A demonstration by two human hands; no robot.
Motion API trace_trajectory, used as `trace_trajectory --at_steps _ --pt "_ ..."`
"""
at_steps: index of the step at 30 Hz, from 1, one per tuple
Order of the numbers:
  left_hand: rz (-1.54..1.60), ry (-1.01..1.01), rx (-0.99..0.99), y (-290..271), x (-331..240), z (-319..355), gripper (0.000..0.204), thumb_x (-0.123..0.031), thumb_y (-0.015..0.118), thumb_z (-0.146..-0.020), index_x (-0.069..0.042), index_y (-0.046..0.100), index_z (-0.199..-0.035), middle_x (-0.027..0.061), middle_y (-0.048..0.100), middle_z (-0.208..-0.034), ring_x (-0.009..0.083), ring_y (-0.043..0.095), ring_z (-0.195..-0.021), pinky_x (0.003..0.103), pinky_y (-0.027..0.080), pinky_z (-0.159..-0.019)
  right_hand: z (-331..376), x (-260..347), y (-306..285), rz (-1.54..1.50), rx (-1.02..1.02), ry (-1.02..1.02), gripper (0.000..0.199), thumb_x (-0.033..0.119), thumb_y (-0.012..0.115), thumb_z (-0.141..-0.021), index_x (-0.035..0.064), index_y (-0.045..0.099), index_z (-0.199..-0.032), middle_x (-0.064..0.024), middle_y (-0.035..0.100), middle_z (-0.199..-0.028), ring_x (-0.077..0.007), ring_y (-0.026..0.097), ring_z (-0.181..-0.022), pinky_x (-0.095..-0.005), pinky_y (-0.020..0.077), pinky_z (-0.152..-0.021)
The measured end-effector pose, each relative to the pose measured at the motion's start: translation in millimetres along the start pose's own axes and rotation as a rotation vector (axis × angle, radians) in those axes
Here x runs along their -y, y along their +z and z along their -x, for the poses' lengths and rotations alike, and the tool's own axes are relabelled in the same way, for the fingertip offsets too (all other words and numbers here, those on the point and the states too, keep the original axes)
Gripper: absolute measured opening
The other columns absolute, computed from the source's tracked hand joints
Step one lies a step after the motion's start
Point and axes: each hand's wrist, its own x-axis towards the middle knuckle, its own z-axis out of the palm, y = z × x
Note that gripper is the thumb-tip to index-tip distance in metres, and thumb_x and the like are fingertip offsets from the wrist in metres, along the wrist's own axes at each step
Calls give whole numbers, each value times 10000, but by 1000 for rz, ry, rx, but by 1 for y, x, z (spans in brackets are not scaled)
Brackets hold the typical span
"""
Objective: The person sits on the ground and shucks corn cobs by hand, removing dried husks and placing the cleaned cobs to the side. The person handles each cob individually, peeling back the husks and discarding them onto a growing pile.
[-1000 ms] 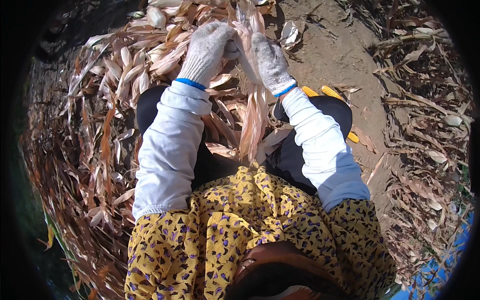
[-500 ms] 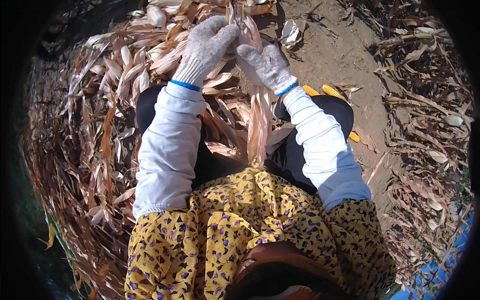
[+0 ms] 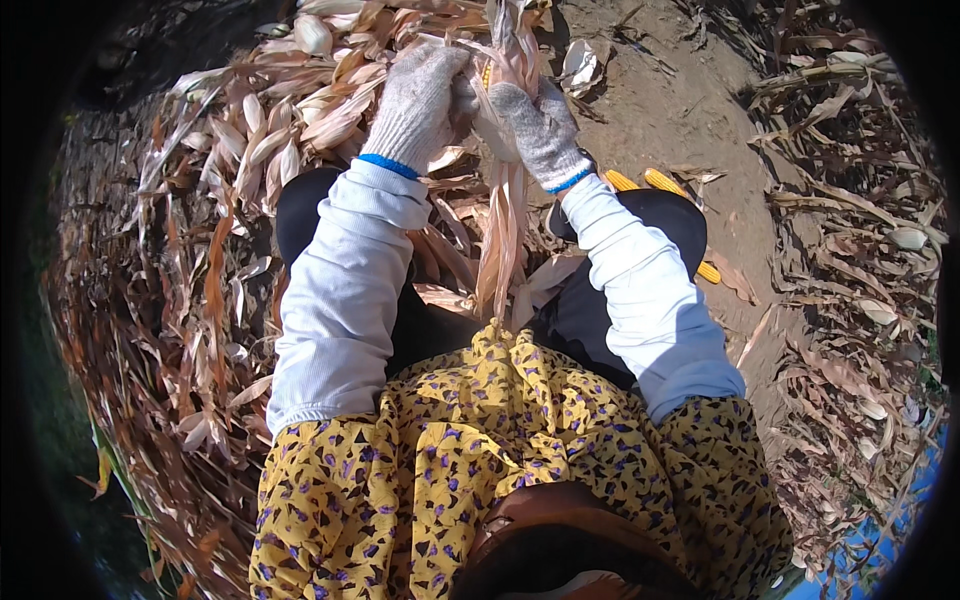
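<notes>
Both hands wear pale knit gloves with blue cuffs. Between them, at the top of the view, is an ear of corn point(image 3: 487, 76) still wrapped in dry husk, with a narrow strip of yellow kernels showing. My left hand point(image 3: 415, 108) is closed at its left side, apparently on the husk, though the fingertips are hidden. My right hand point(image 3: 540, 132) is wrapped round the ear from the right, its thumb along the husk. Long pale husk leaves point(image 3: 503, 225) hang from the ear toward my lap.
A heap of husks and husked ears point(image 3: 270, 125) spreads to the left and far left. Bare yellow cobs point(image 3: 664, 182) lie on the soil by my right knee. A white husk piece point(image 3: 580, 66) sits on the dirt point(image 3: 690, 110). Dry stalks point(image 3: 850, 270) cover the right side.
The husk has parted near the top of the ear, so yellow kernels now show. My left hand has shifted slightly right and down, and the hanging husk leaves have swung a little left.
</notes>
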Motion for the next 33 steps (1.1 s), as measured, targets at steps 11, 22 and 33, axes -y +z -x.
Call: trace_trajectory --at_steps 11,22,33 --pt "-112 -1 288 5 -6 13 155 -136 546 -939 -7 629 -953 87 649 -844 145 644 -676 256 537 -607 -6 -18 5 -477 -119 292 741 628 605 -885 44 534 -1335 -92 618 -1202 -179 572 -1078 -303 448 -950" --pt "-1131 -14 1301 5 10 55 301 -273 681 -856 -16 640 -1006 60 626 -790 182 610 -710 348 508 -669 -16 0 -20 -563 -222 390 589 665 578 -872 121 609 -1095 -30 658 -883 -167 658 -763 -312 563 -651" --pt "-868 228 160 -15 -24 3 498 -460 663 -909 -8 618 -1115 38 621 -804 93 550 -654 251 428 -566 5 -9 6 -121 113 90 447 335 799 -820 45 677 -1137 -72 689 -975 -144 664 -861 -282 536 -762"
